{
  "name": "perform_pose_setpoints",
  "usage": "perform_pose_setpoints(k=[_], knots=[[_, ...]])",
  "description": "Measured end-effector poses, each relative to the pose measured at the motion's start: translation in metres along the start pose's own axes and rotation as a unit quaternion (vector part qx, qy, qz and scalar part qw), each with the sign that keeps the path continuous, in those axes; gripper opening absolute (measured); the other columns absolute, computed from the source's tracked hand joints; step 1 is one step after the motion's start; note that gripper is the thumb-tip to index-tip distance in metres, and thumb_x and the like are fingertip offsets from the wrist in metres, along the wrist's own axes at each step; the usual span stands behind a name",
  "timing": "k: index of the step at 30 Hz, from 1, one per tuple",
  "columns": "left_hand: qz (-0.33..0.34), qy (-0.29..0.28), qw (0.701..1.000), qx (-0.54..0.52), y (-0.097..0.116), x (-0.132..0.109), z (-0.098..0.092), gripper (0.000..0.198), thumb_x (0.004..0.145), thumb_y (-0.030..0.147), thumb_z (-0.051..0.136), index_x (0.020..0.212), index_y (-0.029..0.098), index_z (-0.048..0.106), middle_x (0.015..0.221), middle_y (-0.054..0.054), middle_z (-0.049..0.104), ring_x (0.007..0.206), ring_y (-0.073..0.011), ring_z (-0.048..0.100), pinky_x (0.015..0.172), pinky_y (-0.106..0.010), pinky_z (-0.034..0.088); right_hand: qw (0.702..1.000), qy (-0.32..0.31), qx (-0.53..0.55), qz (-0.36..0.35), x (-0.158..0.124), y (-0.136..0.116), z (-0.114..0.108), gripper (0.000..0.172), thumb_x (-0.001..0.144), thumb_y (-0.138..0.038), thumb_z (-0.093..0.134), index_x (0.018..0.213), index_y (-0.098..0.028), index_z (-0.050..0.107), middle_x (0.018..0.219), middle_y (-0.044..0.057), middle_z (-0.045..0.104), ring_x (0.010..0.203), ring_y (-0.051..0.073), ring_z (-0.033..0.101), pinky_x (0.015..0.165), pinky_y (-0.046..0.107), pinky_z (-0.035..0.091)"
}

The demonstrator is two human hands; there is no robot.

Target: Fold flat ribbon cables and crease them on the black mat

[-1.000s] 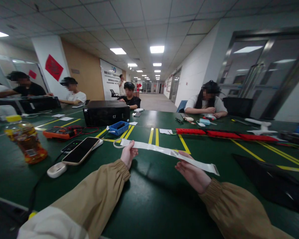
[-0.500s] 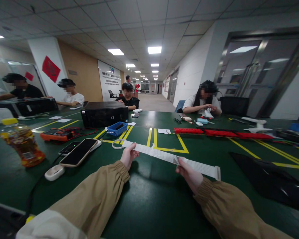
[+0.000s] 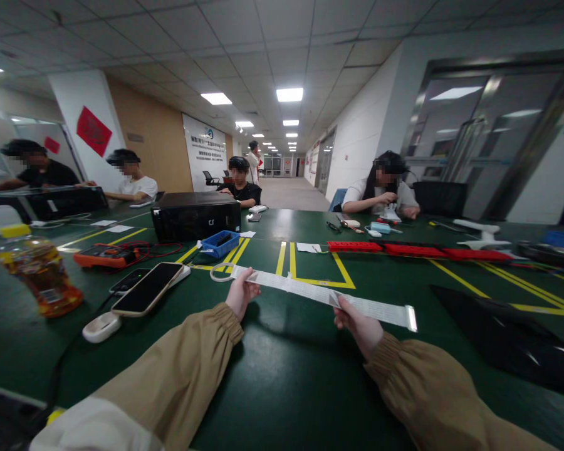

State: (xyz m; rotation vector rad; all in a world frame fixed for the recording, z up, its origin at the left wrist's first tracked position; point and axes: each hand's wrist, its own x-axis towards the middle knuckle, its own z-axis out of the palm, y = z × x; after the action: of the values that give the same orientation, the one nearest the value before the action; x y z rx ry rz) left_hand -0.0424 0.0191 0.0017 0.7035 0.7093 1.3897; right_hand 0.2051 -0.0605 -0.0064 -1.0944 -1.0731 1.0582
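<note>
A long flat white ribbon strip (image 3: 305,292) stretches between my two hands above the green table (image 3: 282,376). My left hand (image 3: 242,292) pinches the strip near its left end. My right hand (image 3: 360,327) pinches it right of its middle, and the end with a silvery tip (image 3: 410,317) sticks out past that hand to the right. Both arms wear tan sleeves.
A phone (image 3: 148,287) on a white stand, a white puck (image 3: 101,327), an orange drink bottle (image 3: 38,271), an orange meter (image 3: 104,255), a blue tray (image 3: 220,243) and a black box (image 3: 195,215) lie left. Red strips (image 3: 418,251) and a black bag (image 3: 507,338) lie right. Several people sit around.
My right hand has slid inward along the strip and closed into a pinch; the strip now hangs a little straighter. The view has shifted slightly.
</note>
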Motion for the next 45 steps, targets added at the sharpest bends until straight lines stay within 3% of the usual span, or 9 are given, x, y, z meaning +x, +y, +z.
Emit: perform_pose_setpoints(k=[11,16,20,27,32,40,45], knots=[[0.0,-0.006,1.0,0.004,0.0,-0.001,-0.002,0.022,0.073,0.033,0.061,0.068,0.013,0.054,0.046,0.004,0.048,0.039,-0.0065,0.044,0.046,-0.019,0.041,0.998,0.01,-0.058,-0.021,0.014,0.008,-0.015,0.042,0.062,-0.056,0.071,0.071,-0.017,0.057,0.058,0.002,0.053,0.046,0.012,0.047,0.043,0.027,0.042],[-0.063,-0.03,0.998,0.003,0.002,0.0,-0.003,0.056,0.082,0.063,0.036,0.074,0.012,0.059,0.051,-0.002,0.052,0.04,-0.0104,0.046,0.046,-0.023,0.042,0.993,0.037,-0.1,-0.045,0.018,0.008,-0.022,0.043,0.066,-0.057,0.067,0.066,-0.016,0.055,0.058,0.002,0.054,0.046,0.011,0.048,0.046,0.027,0.042],[-0.069,-0.042,0.997,0.0,0.004,0.0,-0.005,0.07,0.08,0.07,0.025,0.074,0.01,0.06,0.053,-0.004,0.053,0.041,-0.0113,0.046,0.045,-0.024,0.042,0.99,0.043,-0.124,-0.055,0.02,0.008,-0.027,0.043,0.067,-0.057,0.066,0.063,-0.015,0.056,0.058,0.003,0.054,0.046,0.012,0.048,0.047,0.027,0.042],[-0.092,-0.063,0.992,0.063,-0.001,-0.001,-0.001,0.04,0.081,0.051,0.052,0.068,0.013,0.056,0.053,-0.003,0.055,0.04,-0.0098,0.048,0.046,-0.021,0.043,0.983,0.045,-0.171,-0.058,0.022,0.009,-0.03,0.048,0.068,-0.062,0.062,0.06,-0.015,0.056,0.058,0.005,0.056,0.047,0.012,0.049,0.05,0.028,0.044],[-0.063,-0.106,0.986,0.112,-0.007,-0.003,-0.001,0.015,0.07,0.026,0.067,0.072,0.011,0.064,0.059,-0.003,0.059,0.047,-0.0098,0.052,0.049,-0.02,0.042,0.979,0.039,-0.185,-0.076,0.022,0.008,-0.031,0.048,0.07,-0.063,0.059,0.06,-0.016,0.054,0.056,0.003,0.055,0.046,0.012,0.048,0.05,0.028,0.042],[-0.001,-0.188,0.947,0.259,-0.009,-0.004,-0.002,0.018,0.072,0.027,0.065,0.077,0.011,0.072,0.066,-0.005,0.062,0.061,-0.0117,0.053,0.055,-0.018,0.037,0.946,0.015,-0.312,-0.092,0.014,0.0,-0.032,0.05,0.08,-0.061,0.046,0.056,-0.018,0.054,0.05,0.002,0.052,0.057,0.015,0.053,0.072,0.032,0.04],[0.101,-0.195,0.916,0.337,-0.015,-0.017,0.004,0.018,0.074,0.029,0.063,0.079,0.014,0.069,0.07,-0.003,0.062,0.065,-0.0131,0.053,0.059,-0.019,0.036,0.936,0.012,-0.336,-0.102,0.009,-0.004,-0.028,0.045,0.082,-0.06,0.043,0.064,-0.019,0.05,0.051,-0.002,0.051,0.054,0.014,0.052,0.069,0.031,0.039]])
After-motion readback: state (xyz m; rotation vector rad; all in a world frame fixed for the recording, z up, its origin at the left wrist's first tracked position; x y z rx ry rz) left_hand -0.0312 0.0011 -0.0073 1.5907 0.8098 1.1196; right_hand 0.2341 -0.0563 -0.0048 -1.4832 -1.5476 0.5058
